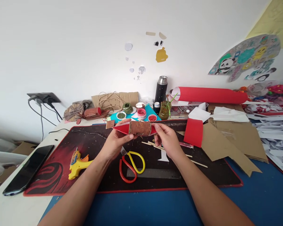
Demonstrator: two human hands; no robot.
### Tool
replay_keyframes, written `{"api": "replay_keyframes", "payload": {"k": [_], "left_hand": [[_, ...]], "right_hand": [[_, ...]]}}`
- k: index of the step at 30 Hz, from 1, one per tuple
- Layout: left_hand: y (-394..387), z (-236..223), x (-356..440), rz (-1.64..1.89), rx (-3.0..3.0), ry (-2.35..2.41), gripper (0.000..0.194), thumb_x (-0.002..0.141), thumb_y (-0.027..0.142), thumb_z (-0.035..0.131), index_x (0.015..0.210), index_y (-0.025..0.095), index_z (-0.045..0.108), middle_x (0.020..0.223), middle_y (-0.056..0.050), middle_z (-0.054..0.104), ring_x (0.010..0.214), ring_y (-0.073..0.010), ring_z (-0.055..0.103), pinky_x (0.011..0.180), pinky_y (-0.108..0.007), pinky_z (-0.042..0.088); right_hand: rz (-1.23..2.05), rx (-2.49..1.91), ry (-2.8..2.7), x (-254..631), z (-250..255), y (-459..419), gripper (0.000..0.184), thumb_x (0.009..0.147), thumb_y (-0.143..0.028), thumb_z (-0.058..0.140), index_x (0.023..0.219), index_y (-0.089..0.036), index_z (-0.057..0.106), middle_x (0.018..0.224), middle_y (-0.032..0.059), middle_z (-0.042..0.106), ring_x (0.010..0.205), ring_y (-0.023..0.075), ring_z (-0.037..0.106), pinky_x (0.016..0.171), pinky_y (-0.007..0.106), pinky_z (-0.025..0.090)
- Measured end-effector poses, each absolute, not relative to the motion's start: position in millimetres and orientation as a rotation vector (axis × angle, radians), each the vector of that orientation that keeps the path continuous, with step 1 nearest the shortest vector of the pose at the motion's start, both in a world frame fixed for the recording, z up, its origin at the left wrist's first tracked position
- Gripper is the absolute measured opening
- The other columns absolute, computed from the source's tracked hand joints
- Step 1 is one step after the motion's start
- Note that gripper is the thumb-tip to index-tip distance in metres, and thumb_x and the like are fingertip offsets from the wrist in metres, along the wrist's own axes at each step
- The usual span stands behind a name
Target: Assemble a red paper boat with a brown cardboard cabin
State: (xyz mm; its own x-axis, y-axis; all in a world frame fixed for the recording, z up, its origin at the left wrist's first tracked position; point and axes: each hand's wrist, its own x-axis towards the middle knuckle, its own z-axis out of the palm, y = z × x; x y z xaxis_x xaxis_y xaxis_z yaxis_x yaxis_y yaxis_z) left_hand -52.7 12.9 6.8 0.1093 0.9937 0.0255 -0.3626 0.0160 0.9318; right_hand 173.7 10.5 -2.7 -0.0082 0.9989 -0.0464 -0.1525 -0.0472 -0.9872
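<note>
Between my two hands is a small brown cardboard roll (140,128), held level above the black mat, with red paper (122,128) sticking out at both ends. My left hand (118,138) grips its left end, thumb along the lower edge. At the right end, my right hand (165,138) pinches the red paper between thumb and fingers. Scissors (136,161) with one red and one yellow handle lie below my left hand. Thin wooden sticks (179,152) lie beneath and beside my right hand.
A yellow glue gun (77,164) and a phone (28,169) lie at the left. Paint pots (141,113), a brush jar (164,110) and a black flask (161,89) stand behind. At the right are a red paper piece (193,131), cut cardboard (217,141) and a red roll (209,95).
</note>
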Motion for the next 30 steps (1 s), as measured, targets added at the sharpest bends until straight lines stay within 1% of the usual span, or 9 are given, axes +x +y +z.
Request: {"api": "replay_keyframes", "payload": {"k": [3, 6, 10, 14, 19, 21, 25, 30], "left_hand": [[15, 4, -54, 1.312, 0.972, 0.887, 0.058, 0.065, 0.030, 0.104, 0.115, 0.017, 0.079, 0.115, -0.013, 0.082, 0.101, -0.0282, 0.077, 0.079, -0.034, 0.066], [17, 2, -54, 1.352, 0.935, 0.894, 0.053, 0.066, 0.035, 0.104, 0.109, 0.018, 0.079, 0.116, -0.013, 0.083, 0.096, -0.0268, 0.078, 0.075, -0.033, 0.067], [17, 2, -52, 1.391, 0.877, 0.881, 0.051, 0.067, 0.037, 0.104, 0.107, 0.019, 0.078, 0.113, -0.011, 0.083, 0.091, -0.0239, 0.079, 0.073, -0.032, 0.067], [15, 2, -46, 1.367, 0.861, 0.879, 0.052, 0.065, 0.038, 0.105, 0.106, 0.018, 0.080, 0.114, -0.011, 0.083, 0.093, -0.0233, 0.079, 0.073, -0.031, 0.068], [12, 1, -39, 1.351, 0.859, 0.831, 0.055, 0.062, 0.034, 0.107, 0.109, 0.018, 0.081, 0.115, -0.011, 0.084, 0.100, -0.0255, 0.079, 0.082, -0.034, 0.068], [10, 0, -36, 1.345, 0.844, 0.823, 0.056, 0.061, 0.031, 0.107, 0.109, 0.018, 0.081, 0.112, -0.010, 0.084, 0.099, -0.0246, 0.079, 0.083, -0.033, 0.067], [9, -2, -32, 1.344, 0.822, 0.824, 0.052, 0.062, 0.029, 0.107, 0.106, 0.016, 0.081, 0.103, -0.009, 0.084, 0.090, -0.0221, 0.078, 0.080, -0.032, 0.065], [10, -3, -32, 1.354, 0.803, 0.828, 0.052, 0.061, 0.029, 0.107, 0.105, 0.016, 0.082, 0.104, -0.009, 0.085, 0.091, -0.0225, 0.079, 0.081, -0.033, 0.065]], "right_hand": [[1.362, -1.081, -1.072, 174, -1, 9, 0.065, 0.087, -0.075, 0.074, 0.117, -0.018, 0.078, 0.056, -0.0046, 0.061, 0.040, 0.0133, 0.056, 0.041, 0.024, 0.034], [1.397, -1.035, -1.104, 173, 2, 7, 0.070, 0.087, -0.075, 0.076, 0.128, -0.017, 0.073, 0.059, -0.0056, 0.062, 0.040, 0.0128, 0.057, 0.041, 0.023, 0.034], [1.412, -1.025, -1.163, 171, 3, 5, 0.072, 0.086, -0.069, 0.080, 0.135, -0.018, 0.067, 0.061, -0.0071, 0.064, 0.039, 0.0125, 0.056, 0.040, 0.023, 0.033], [1.401, -1.065, -1.164, 168, -2, 5, 0.069, 0.085, -0.064, 0.081, 0.134, -0.017, 0.067, 0.059, -0.0076, 0.063, 0.039, 0.0128, 0.055, 0.039, 0.023, 0.032], [1.384, -1.071, -1.148, 166, -2, 5, 0.068, 0.085, -0.063, 0.080, 0.133, -0.018, 0.067, 0.056, -0.0085, 0.061, 0.039, 0.0131, 0.054, 0.039, 0.024, 0.031], [1.377, -1.071, -1.164, 165, 0, 3, 0.067, 0.085, -0.063, 0.080, 0.132, -0.018, 0.067, 0.057, -0.0085, 0.061, 0.039, 0.0129, 0.054, 0.039, 0.024, 0.032], [1.368, -1.080, -1.193, 161, 4, -1, 0.066, 0.085, -0.061, 0.079, 0.133, -0.017, 0.066, 0.057, -0.0091, 0.061, 0.039, 0.0125, 0.053, 0.040, 0.024, 0.034], [1.367, -1.078, -1.199, 159, 4, -2, 0.066, 0.086, -0.060, 0.077, 0.133, -0.017, 0.065, 0.056, -0.0093, 0.061, 0.040, 0.0125, 0.052, 0.039, 0.024, 0.035]]}}
